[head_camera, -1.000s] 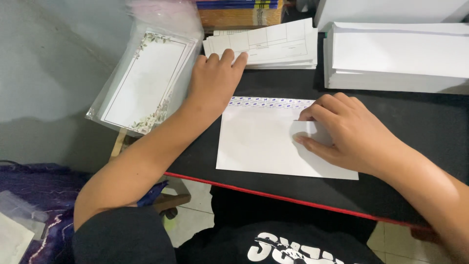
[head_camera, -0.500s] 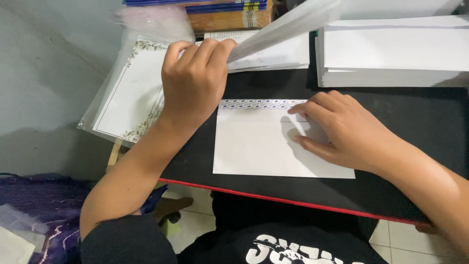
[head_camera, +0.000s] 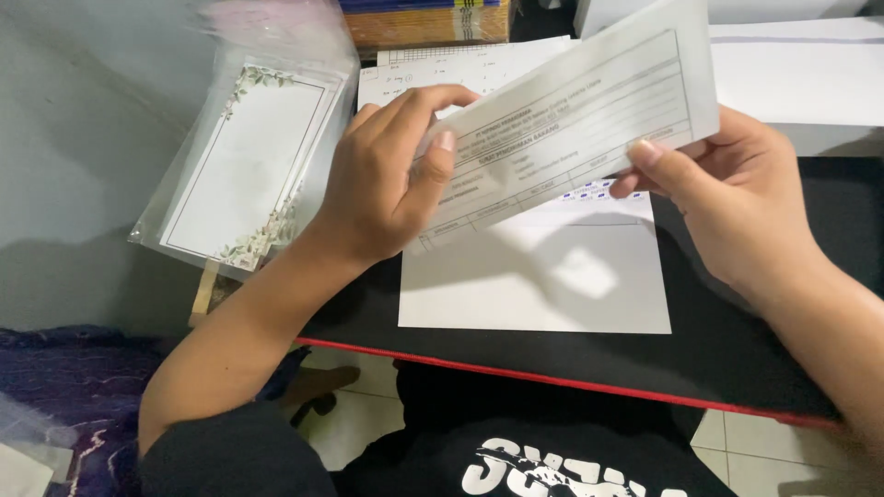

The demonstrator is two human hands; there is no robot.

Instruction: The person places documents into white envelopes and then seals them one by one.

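1. While both hands are raised over it, a black desk (head_camera: 737, 313) with a red front edge fills the middle and right of the view; a grey wall lies toward nine o'clock, pale floor tiles show toward six o'clock, and purple cloth (head_camera: 64, 368) sits at the lower left.
2. One folded printed form (head_camera: 571, 120) is held above the desk, tilted with its right end higher, toward twelve o'clock from the envelope.
3. Left hand (head_camera: 387, 184) is closed on the form's left end, thumb on the printed face and fingers curled behind.
4. Right hand (head_camera: 727, 198) pinches the form's lower right edge, thumb in front and fingers behind.
5. One white envelope (head_camera: 534, 285) lies flat on the desk just below the form, its patterned flap strip partly hidden by the paper.
6. One clear packet of floral-bordered cards (head_camera: 244, 161) rests at ten o'clock, partly overhanging the desk's left edge.
7. One stack of similar forms (head_camera: 405, 69) lies at twelve o'clock; how many sheets it holds I cannot tell.
8. One pile of white envelopes (head_camera: 801, 83) sits at two o'clock.
9. One stack of books (head_camera: 424, 18) lies at the far edge; the count is unclear.
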